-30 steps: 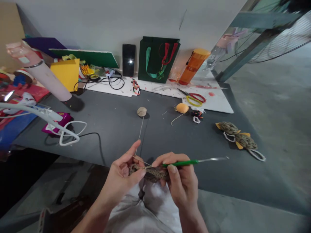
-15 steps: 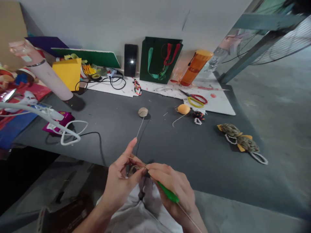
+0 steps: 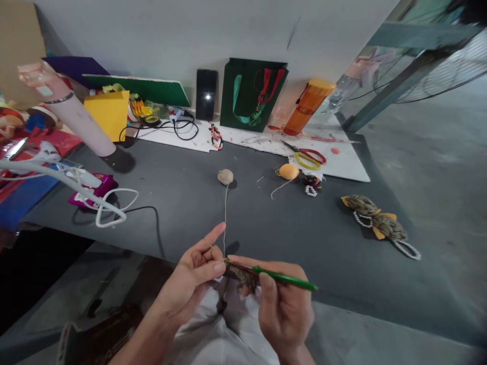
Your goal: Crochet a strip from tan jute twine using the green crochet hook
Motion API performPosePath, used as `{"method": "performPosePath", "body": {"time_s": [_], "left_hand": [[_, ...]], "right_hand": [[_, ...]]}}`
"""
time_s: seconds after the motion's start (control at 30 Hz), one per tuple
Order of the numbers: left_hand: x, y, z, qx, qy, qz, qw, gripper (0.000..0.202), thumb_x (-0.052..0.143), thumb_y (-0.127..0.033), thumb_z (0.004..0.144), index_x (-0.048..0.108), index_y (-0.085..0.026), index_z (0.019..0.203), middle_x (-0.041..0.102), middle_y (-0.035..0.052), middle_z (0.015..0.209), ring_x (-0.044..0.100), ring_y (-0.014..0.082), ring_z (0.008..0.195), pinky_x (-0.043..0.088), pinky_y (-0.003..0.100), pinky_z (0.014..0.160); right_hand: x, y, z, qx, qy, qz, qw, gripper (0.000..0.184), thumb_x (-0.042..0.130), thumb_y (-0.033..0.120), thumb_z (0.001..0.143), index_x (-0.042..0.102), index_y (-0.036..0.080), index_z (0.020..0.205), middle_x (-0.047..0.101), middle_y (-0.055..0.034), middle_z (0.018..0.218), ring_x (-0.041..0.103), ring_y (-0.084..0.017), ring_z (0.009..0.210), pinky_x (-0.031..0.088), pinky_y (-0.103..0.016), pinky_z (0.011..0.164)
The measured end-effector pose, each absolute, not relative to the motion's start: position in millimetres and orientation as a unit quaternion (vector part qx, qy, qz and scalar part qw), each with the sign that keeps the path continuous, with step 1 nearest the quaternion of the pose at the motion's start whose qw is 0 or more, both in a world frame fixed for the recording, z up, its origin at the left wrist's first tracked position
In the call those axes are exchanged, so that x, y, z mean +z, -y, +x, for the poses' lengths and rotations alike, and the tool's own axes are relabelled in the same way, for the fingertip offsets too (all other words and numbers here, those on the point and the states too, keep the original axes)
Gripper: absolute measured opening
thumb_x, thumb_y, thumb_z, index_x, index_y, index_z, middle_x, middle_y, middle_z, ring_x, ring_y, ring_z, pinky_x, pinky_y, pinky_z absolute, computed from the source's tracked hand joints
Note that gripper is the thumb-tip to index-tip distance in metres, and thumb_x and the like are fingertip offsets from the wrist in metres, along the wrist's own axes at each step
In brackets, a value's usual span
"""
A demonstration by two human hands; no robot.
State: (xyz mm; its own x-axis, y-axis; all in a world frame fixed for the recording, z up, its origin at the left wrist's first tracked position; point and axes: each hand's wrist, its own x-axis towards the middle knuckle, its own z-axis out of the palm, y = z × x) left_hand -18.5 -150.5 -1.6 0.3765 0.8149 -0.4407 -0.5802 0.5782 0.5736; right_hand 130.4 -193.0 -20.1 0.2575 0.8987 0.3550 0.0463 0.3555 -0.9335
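Swung around since half a second earlier, a green-handled hook (image 3: pixel 285 279) now points its handle out to the right instead of down toward the lap, as the right hand (image 3: pixel 287 306) turns with it. The grip of the right hand closes on the green handle, thumb pressed along it, the thin shaft reaching left to a small brown crocheted piece (image 3: pixel 243 278). The left hand (image 3: pixel 190 276) pinches that piece at its left end between thumb and fingers, index finger stretched out. The work is held above the worker's lap, at the near edge of a dark gray bench (image 3: pixel 182 203). A pale strand (image 3: pixel 227 205) runs from a beige yarn ball (image 3: pixel 225 176) past the tip of that finger down to the piece. Right of the ball sits a rounded orange object (image 3: pixel 288 171) with a loose thread; behind it, red-and-yellow-handled scissors (image 3: pixel 308 158) lie on a white board (image 3: pixel 344 165). Braided brown bundles (image 3: pixel 376 218) with a white beaded loop rest at far right. Along the wall stand a phone (image 3: pixel 206 96), a dark green bag (image 3: pixel 238 81) and an orange bottle (image 3: pixel 310 106).
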Motion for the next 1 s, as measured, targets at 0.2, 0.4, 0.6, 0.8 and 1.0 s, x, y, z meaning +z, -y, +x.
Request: {"method": "performPosePath", "body": {"time_s": [0.2, 0.4, 0.6, 0.8, 1.0], "left_hand": [[1.7, 153.8, -18.2, 0.417, -0.321, 0.212, 0.823, 0.060, 0.089, -0.021, 0.066, 0.074, -0.028, 0.124, 0.059, -0.0034, 0.076, 0.058, 0.0097, 0.064, 0.047, 0.026, 0.067], [-0.3, 157.5, -12.5, 0.464, -0.326, 0.259, 0.781, 0.058, 0.085, -0.021, 0.073, 0.070, -0.034, 0.128, 0.060, -0.0030, 0.080, 0.061, 0.0101, 0.065, 0.051, 0.026, 0.065], [0.9, 158.9, -9.0, 0.504, -0.381, 0.218, 0.744, 0.066, 0.089, -0.016, 0.067, 0.071, -0.033, 0.128, 0.064, -0.0038, 0.074, 0.057, 0.0077, 0.069, 0.050, 0.020, 0.069], [2.7, 154.9, -11.5, 0.457, -0.370, 0.158, 0.793, 0.063, 0.092, -0.014, 0.063, 0.075, -0.031, 0.121, 0.062, -0.0058, 0.065, 0.053, 0.0050, 0.059, 0.045, 0.018, 0.064], [0.8, 151.7, -17.7, 0.453, -0.360, 0.177, 0.796, 0.056, 0.091, -0.016, 0.065, 0.077, -0.030, 0.118, 0.064, -0.0048, 0.067, 0.054, 0.0053, 0.061, 0.043, 0.018, 0.065]], "right_hand": [[-15.8, 182.7, 121.4, 0.564, 0.301, -0.411, 0.650, 0.015, 0.060, 0.040, 0.098, 0.060, 0.026, 0.092, 0.075, 0.0015, 0.065, 0.053, -0.010, 0.029, 0.030, -0.016, 0.023], [-16.7, 186.1, 114.1, 0.448, 0.397, -0.420, 0.682, 0.007, 0.060, 0.029, 0.099, 0.064, 0.024, 0.096, 0.080, -0.0054, 0.087, 0.066, -0.012, 0.044, 0.047, -0.018, 0.034], [-26.4, 184.5, 119.8, 0.191, 0.613, -0.422, 0.640, 0.030, 0.064, 0.009, 0.092, 0.071, 0.027, 0.114, 0.080, -0.0088, 0.105, 0.077, -0.022, 0.079, 0.064, -0.036, 0.064], [-21.7, 185.3, 113.2, 0.262, 0.525, -0.456, 0.669, 0.017, 0.059, 0.016, 0.097, 0.071, 0.027, 0.102, 0.079, -0.0052, 0.091, 0.072, -0.017, 0.066, 0.059, -0.028, 0.055], [-16.0, 193.2, 115.6, 0.358, 0.404, -0.519, 0.663, 0.008, 0.051, 0.030, 0.103, 0.059, 0.029, 0.104, 0.079, -0.0030, 0.086, 0.067, -0.015, 0.051, 0.052, -0.023, 0.042]]}}
